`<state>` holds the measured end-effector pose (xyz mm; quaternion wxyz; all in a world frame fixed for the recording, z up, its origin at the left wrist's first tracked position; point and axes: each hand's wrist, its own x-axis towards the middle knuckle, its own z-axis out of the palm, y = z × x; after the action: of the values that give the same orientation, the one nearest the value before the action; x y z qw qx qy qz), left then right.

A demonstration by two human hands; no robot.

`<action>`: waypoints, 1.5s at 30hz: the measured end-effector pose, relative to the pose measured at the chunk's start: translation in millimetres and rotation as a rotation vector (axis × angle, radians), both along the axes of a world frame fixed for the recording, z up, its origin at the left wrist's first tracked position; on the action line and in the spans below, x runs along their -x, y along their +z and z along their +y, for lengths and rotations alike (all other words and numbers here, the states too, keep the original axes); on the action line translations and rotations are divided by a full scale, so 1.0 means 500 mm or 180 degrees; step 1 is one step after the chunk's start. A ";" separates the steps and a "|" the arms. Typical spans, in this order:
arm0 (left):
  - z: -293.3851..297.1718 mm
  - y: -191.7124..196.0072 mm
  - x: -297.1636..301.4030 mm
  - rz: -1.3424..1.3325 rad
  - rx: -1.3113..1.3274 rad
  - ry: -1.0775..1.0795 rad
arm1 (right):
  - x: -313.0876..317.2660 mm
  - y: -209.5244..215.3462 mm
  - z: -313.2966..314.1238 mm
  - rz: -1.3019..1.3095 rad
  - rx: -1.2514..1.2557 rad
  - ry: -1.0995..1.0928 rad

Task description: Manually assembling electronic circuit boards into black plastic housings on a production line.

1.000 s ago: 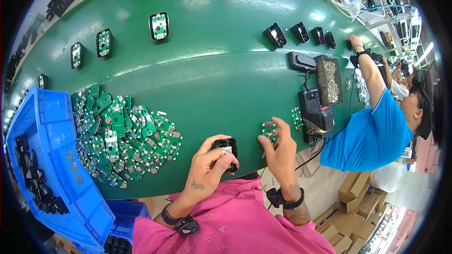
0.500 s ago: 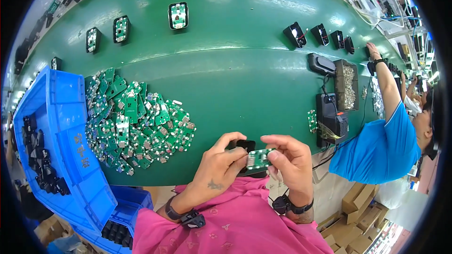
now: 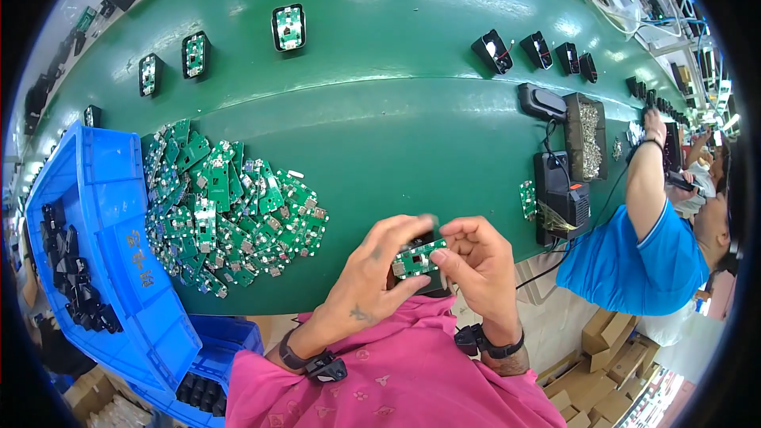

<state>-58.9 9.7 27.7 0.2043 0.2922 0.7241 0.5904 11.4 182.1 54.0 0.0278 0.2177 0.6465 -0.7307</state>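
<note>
A green circuit board (image 3: 419, 259) lies over a black plastic case (image 3: 429, 239), which is mostly hidden by it and by my fingers. My left hand (image 3: 379, 260) is closed round the case, its thumb at the lower edge of the board and its fingertips blurred. With thumb and bent fingers, my right hand (image 3: 480, 264) grips the right end of the board. Whether the board sits inside the case or only on top, I cannot tell. To the left on the green table (image 3: 380, 150) spreads a heap of loose circuit boards (image 3: 238, 206).
A blue bin (image 3: 119, 230) of black parts stands at the left. Cases with boards (image 3: 288, 28) and open black cases (image 3: 493, 51) sit farther back. On the right are a tray of small metal parts (image 3: 585, 139), a black device (image 3: 563, 202) and a co-worker in blue (image 3: 634, 257).
The board has moved left and over the case between my hands. Cases at the back have shifted slightly left. The co-worker's arm has drawn back toward the right.
</note>
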 end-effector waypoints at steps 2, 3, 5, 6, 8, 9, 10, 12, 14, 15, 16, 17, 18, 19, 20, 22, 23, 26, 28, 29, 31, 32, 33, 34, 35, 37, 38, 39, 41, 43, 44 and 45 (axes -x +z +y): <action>0.006 0.014 -0.010 -0.0780 -0.0234 0.0181 | -0.002 -0.008 -0.006 0.0041 -0.0101 -0.0058; 0.008 0.018 -0.013 -0.1559 -0.0481 0.0353 | -0.003 -0.012 -0.009 0.0081 -0.0213 -0.0127; 0.006 0.010 -0.009 -0.1420 -0.0496 0.0289 | -0.003 -0.017 -0.017 0.0127 -0.0255 -0.0152; 0.005 0.006 -0.008 -0.1284 -0.0517 0.0211 | -0.002 -0.019 -0.020 0.0172 -0.0308 -0.0190; 0.002 0.002 -0.007 -0.1651 -0.0849 0.0216 | -0.001 -0.022 -0.022 0.0243 -0.0474 -0.0194; 0.000 0.002 -0.007 -0.2015 -0.1184 0.0213 | 0.000 -0.024 -0.023 0.0315 -0.0644 -0.0203; -0.001 0.002 -0.005 -0.2016 -0.1184 0.0213 | 0.002 -0.029 -0.024 0.0314 -0.0643 -0.0204; -0.002 0.005 0.000 -0.2144 -0.0782 0.0246 | 0.005 -0.038 -0.024 0.0668 -0.1495 -0.0185; 0.001 0.007 -0.002 -0.2170 -0.0792 0.0387 | 0.008 -0.014 -0.027 0.0889 -0.2087 -0.0147; 0.003 0.008 -0.003 -0.2198 -0.0805 0.0517 | 0.009 -0.004 -0.029 0.1107 -0.2685 -0.0116; 0.005 0.007 -0.003 -0.2206 -0.0809 0.0509 | 0.007 0.000 -0.030 0.1099 -0.2693 -0.0118; 0.007 0.006 -0.003 -0.2105 -0.0745 0.0504 | 0.005 0.003 -0.031 0.1020 -0.2147 0.0111; 0.008 0.004 -0.003 -0.2004 -0.0681 0.0499 | 0.004 0.005 -0.033 0.0936 -0.1598 0.0333; 0.009 0.000 -0.005 -0.1998 -0.0680 0.0494 | 0.011 -0.001 -0.034 0.1046 -0.1621 0.0420; 0.010 -0.006 -0.009 -0.1853 -0.0633 0.0502 | 0.013 -0.007 -0.035 0.1051 -0.1622 0.0416; 0.010 -0.009 -0.009 -0.1714 -0.0590 0.0515 | 0.016 -0.017 -0.040 0.1202 -0.1676 0.0359; 0.008 -0.008 -0.005 -0.1608 -0.0548 0.0439 | 0.017 -0.015 -0.043 0.1198 -0.1678 0.0366; 0.004 -0.007 -0.001 -0.1551 -0.0479 0.0385 | 0.018 -0.011 -0.055 0.0948 -0.1366 0.0282; 0.002 -0.008 -0.003 -0.1602 -0.0455 0.0415 | 0.019 -0.013 -0.062 0.0889 -0.1340 0.0169; 0.002 -0.009 -0.008 -0.1525 -0.0547 0.0519 | 0.019 -0.013 -0.064 0.0886 -0.1336 0.0181; 0.001 -0.008 -0.010 -0.1454 -0.0644 0.0623 | 0.022 -0.014 -0.065 0.1230 -0.2209 0.0029; 0.000 -0.005 -0.008 -0.1109 -0.0536 0.0719 | 0.024 -0.010 -0.063 0.1225 -0.2213 0.0032; -0.002 -0.002 -0.006 -0.0764 -0.0427 0.0812 | 0.027 -0.002 -0.060 0.1230 -0.2485 0.0139; -0.005 0.003 -0.003 -0.0769 -0.0425 0.0818 | 0.031 0.007 -0.058 0.1238 -0.2749 0.0251; -0.009 0.008 0.000 -0.0571 -0.0408 0.0863 | 0.034 0.012 -0.052 0.1233 -0.2746 0.0256; -0.004 0.006 0.001 -0.0098 -0.0476 0.1074 | 0.040 0.022 -0.037 0.1252 -0.2619 0.0756; -0.005 0.006 0.003 -0.0111 -0.0476 0.1073 | 0.043 0.025 -0.032 0.1240 -0.2620 0.0760; -0.007 0.007 0.005 0.0032 -0.0453 0.0973 | 0.046 0.027 -0.027 0.1207 -0.2437 0.0931; -0.013 0.009 0.008 0.0172 -0.0422 0.0872 | 0.051 0.031 -0.017 0.1169 -0.2245 0.1100; -0.016 0.015 0.009 0.0143 -0.0356 0.0751 | 0.053 0.039 -0.010 0.1053 -0.2202 0.1351; -0.015 0.016 0.009 0.0139 -0.0356 0.0748 | 0.054 0.041 -0.010 0.1048 -0.2202 0.1350; -0.015 0.018 0.010 0.0239 -0.0346 0.0727 | 0.055 0.043 -0.011 0.1044 -0.2179 0.1315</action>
<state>-64.1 2.4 36.7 0.0924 0.2403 0.7268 0.6368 -16.2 176.8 75.7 -0.0035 -0.0386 0.8775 -0.4780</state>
